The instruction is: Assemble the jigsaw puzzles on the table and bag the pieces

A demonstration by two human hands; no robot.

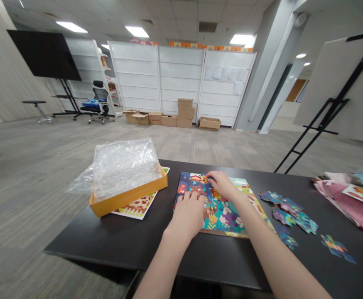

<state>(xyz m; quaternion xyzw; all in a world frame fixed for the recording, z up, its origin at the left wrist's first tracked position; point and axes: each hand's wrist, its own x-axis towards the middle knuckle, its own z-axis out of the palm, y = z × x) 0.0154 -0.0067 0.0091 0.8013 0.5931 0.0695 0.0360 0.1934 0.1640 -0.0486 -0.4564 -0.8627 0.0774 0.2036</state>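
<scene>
A colourful jigsaw puzzle (221, 209) with animals and plants lies in front of me on the black table. My left hand (190, 211) rests palm down on its left part, fingers stretched out and lying on the picture. At the puzzle's far side, my right hand (221, 184) has its fingers bent together against the surface; what is under the fingertips is mostly hidden. Loose puzzle pieces (289, 209) lie in an overlapping group to the right of the puzzle. One more puzzle piece (337, 248) sits apart, nearer the table's right front.
On the left, a yellow box (131, 193) holding clear plastic wrap (125, 166) stands on a printed sheet (142, 205). A pink cloth (345, 199) with cards on it lies at the right. The black table (122, 243) ends close to my forearms.
</scene>
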